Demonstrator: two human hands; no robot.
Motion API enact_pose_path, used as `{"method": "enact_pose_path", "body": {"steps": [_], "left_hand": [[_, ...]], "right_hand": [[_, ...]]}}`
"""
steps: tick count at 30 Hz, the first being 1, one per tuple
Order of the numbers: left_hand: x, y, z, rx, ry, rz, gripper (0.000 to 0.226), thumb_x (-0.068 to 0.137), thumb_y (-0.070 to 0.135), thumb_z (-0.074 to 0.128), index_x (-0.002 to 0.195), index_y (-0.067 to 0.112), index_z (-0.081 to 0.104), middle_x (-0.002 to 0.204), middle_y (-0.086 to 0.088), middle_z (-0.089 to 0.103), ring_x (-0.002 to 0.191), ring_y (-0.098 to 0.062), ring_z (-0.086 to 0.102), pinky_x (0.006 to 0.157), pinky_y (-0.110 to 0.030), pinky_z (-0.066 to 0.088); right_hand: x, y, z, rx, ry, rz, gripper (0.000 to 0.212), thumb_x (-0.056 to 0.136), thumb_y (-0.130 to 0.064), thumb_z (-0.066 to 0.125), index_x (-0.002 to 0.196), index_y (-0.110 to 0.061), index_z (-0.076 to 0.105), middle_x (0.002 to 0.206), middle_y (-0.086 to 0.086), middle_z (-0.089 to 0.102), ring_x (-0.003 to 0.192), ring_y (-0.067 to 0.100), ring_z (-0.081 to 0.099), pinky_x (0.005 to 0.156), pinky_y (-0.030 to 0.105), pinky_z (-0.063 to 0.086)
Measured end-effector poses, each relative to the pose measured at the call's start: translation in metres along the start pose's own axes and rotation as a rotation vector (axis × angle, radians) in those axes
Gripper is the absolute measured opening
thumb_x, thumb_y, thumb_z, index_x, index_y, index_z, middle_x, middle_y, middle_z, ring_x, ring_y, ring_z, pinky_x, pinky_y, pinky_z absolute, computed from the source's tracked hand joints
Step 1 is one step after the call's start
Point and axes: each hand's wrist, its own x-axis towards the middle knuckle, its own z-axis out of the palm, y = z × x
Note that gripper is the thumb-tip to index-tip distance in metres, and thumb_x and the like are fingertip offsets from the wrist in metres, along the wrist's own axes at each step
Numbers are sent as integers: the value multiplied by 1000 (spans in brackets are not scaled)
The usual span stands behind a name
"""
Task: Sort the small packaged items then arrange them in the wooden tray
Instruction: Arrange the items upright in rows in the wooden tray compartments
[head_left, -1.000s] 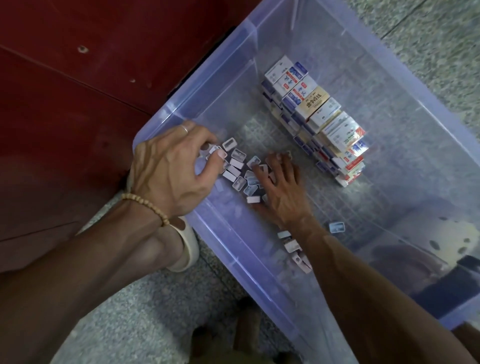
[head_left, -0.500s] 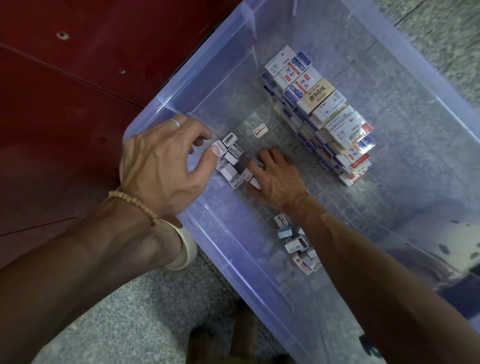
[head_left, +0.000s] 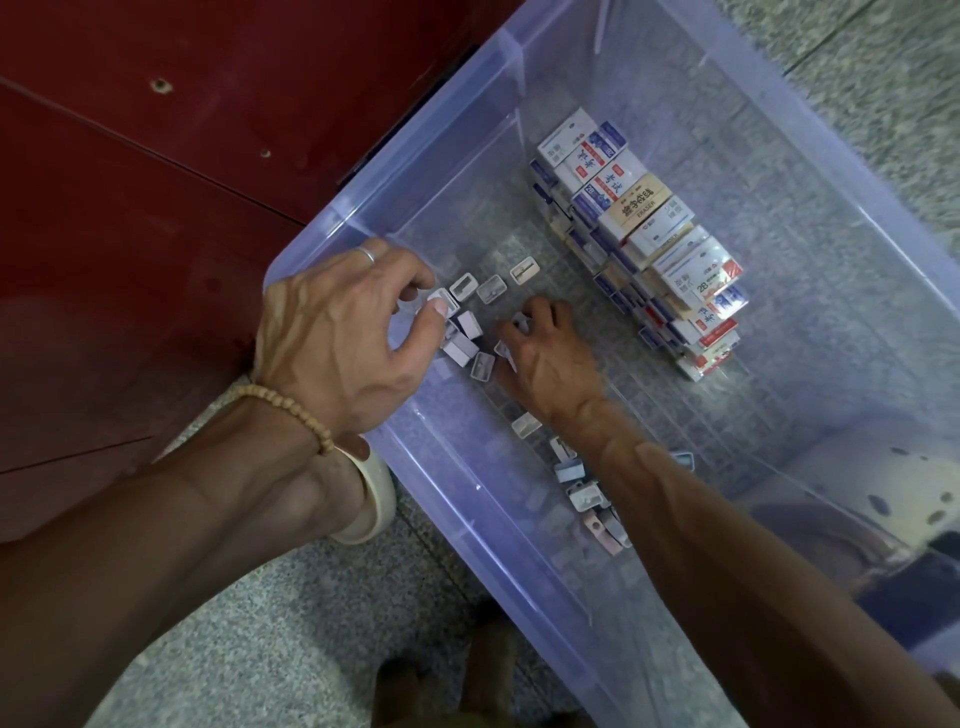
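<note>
**Both hands in the bin, sorting small pieces**

Head cam: I see a clear bin (head_left: 519, 525) on a speckled floor (head_left: 249, 623), beside a red panel (head_left: 156, 208). My left hand (head_left: 343, 332) reaches over the bin's rim, thumb and fingers pinching a small pale piece (head_left: 439, 299) at the near-left corner. More small pieces (head_left: 462, 338) lie packed just below it; three (head_left: 491, 289) sit apart in a loose row w/ slots up. Right hand (head_left: 550, 353) is inside the bin, fingers curled on a piece (head_left: 521, 321) among them. Another bunch of pieces (head_left: 584, 493) lies along my right forearm, near the bin's wall. Stacked boxes (head_left: 644, 234) run in a slanted row toward the far side, well apart from both hands. Left wrist has a bead bracelet (head_left: 285, 405).
</note>
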Motion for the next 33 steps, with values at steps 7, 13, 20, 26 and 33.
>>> {"method": "enact_pose_path", "body": {"steps": [7, 13, 20, 26, 33], "left_hand": [[0, -1, -1, 5, -17, -11, 22, 88, 39, 52, 93, 22, 65, 86, 7, 65, 79, -18, 63, 67, -37, 50], [1, 0, -2, 14, -27, -26, 17, 87, 35, 56, 91, 22, 65, 85, 8, 64, 78, -17, 62, 65, -35, 48], [1, 3, -6, -6, -89, -39, 26, 89, 43, 48, 95, 23, 64, 91, 7, 64, 82, -18, 64, 68, -36, 49], [5, 16, -26, -269, -57, -103, 29, 88, 41, 48, 94, 19, 66, 89, 6, 61, 81, -12, 60, 78, -37, 52], [3, 77, -107, -480, -76, 49, 34, 74, 38, 71, 102, 20, 67, 92, 9, 63, 88, -6, 60, 76, -20, 49]], "right_hand": [[2, -12, -33, 973, -14, 617, 11, 90, -15, 66, 101, -16, 67, 94, 8, 67, 83, 20, 65, 72, 30, 54], [-12, -20, -77, 2030, -157, 859, 24, 95, -24, 47, 105, -6, 57, 88, 8, 60, 80, 21, 61, 58, 30, 57], [-32, -50, -121, 2346, -55, 848, 29, 81, -24, 51, 97, -9, 69, 93, 17, 63, 78, 29, 63, 56, 32, 58], [-45, -69, -170, 2352, 21, 746, 29, 80, -24, 52, 91, -9, 74, 93, 19, 64, 78, 29, 63, 53, 30, 55], [-60, -107, -243, 2264, 8, 528, 29, 77, -30, 62, 99, -13, 71, 93, 13, 67, 74, 24, 65, 54, 27, 52]]}}
